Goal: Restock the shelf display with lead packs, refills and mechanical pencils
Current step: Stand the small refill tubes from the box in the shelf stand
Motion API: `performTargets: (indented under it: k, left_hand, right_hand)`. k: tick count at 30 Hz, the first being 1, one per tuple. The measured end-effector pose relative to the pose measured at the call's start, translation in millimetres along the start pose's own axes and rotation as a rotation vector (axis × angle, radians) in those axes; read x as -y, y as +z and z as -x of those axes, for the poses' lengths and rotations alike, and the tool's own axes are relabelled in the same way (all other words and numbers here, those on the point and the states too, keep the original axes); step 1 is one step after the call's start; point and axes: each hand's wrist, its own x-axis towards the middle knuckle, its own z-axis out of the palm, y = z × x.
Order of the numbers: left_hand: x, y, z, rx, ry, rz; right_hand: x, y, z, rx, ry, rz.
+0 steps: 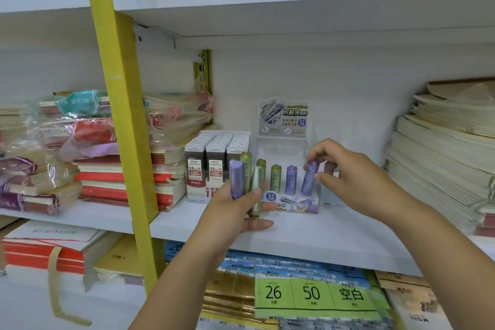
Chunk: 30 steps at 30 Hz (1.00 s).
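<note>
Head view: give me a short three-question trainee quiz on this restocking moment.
1. True or false: the right hand pinches a purple tube at the clear display stand.
2. What stands directly left of that stand? A) a stapler B) a box of lead packs C) a water bottle
3. Fill in: the ___ hand holds a bundle of tubes.
Key: 1 true; 2 B; 3 left hand.
</note>
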Motion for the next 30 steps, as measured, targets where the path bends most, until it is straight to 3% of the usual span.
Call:
performTargets:
  k: [5, 19, 24, 30]
  left_hand:
    - [0, -2, -4, -0.001, -0.024, 0.008]
    - [1, -6, -4, 0.027, -0.029, 0.007]
    - [0, -7, -3, 0.033, -0.033, 0.014]
    - [-1, -6, -2, 0.03, -0.05, 0.027]
  right_hand:
    - [-3, 7, -2, -0.07, -0.019, -0.082]
    - [-7, 19, -2, -0.232, 0.018, -0.035]
    - [-8, 14, -2, -0.153, 0.109, -0.112]
    - [-4, 10, 1, -0.035, 0.09, 0.056]
